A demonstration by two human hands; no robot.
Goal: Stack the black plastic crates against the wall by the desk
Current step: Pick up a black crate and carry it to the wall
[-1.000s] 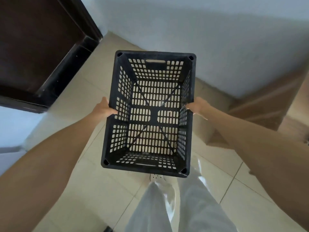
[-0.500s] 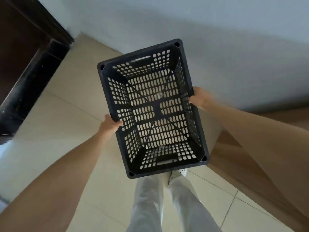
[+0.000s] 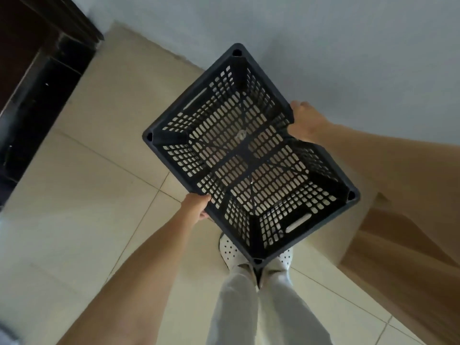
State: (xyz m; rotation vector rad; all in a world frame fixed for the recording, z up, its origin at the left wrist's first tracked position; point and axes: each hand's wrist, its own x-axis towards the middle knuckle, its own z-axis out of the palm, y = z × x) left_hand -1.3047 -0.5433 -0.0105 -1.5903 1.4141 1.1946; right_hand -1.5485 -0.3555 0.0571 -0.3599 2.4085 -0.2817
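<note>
I hold one empty black plastic crate (image 3: 249,155) with perforated walls in the air above the tiled floor, its open top facing me and its long axis turned diagonally. My left hand (image 3: 196,206) grips the rim of its near-left long side. My right hand (image 3: 306,123) grips the opposite long side at the upper right. The white wall (image 3: 298,46) runs just behind the crate. No other crate is visible.
A dark wooden desk or cabinet (image 3: 37,83) stands at the left against the wall. A brown cardboard box (image 3: 398,232) sits at the right by the wall. Cream floor tiles (image 3: 87,207) lie below. My legs in light trousers and white perforated shoes (image 3: 231,250) are under the crate.
The crate has rotated further clockwise to a diagonal and shifted right. The view has swung so the dark furniture sits farther left. Both hands keep their grip.
</note>
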